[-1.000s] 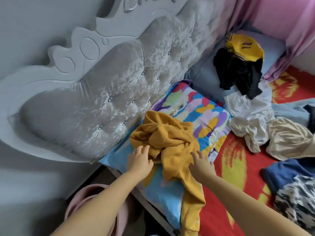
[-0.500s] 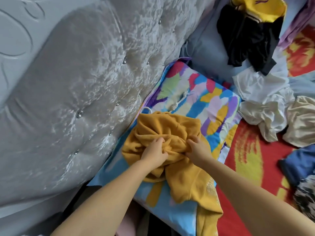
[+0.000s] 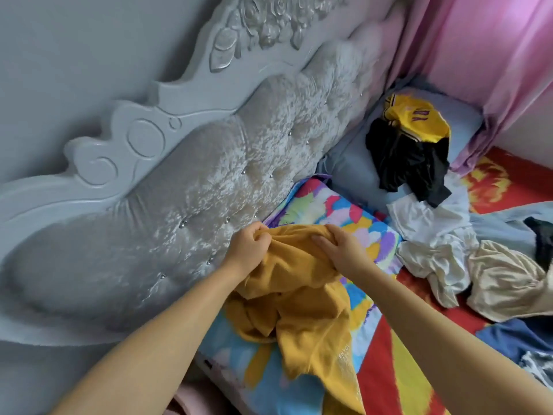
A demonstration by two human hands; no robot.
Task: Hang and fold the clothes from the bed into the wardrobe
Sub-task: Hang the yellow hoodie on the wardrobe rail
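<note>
A view from a head camera looks down at a person's two bare forearms reaching from the bottom of the frame toward a bed. Both hands grasp a mustard-yellow garment (image 3: 299, 301) at the centre of the frame. The left hand (image 3: 248, 250) has its fingers curled tightly into a bunch of the cloth at the garment's upper left edge. The right hand (image 3: 341, 250), just to the right of it, pinches the same top edge, thumb under and fingers folded over the fabric. Between the two hands the edge runs roughly level, left to right, and is raised off the bedding. From that held edge the rest of the garment hangs and trails down toward the bottom of the frame, so its long axis runs away from the fingers toward the viewer, with its lower end draped over the colourful patterned pillow (image 3: 344, 217) and the bed's near edge. Both hands sit about equally near the garment's top. To lift it clear, the hands would likely need to rise and spread. A tufted grey headboard (image 3: 179, 205) fills the left half. At the right lie a black and yellow garment (image 3: 410, 145), white clothes (image 3: 434, 229) and a beige one (image 3: 505, 280) on a red sheet (image 3: 386, 369).
</note>
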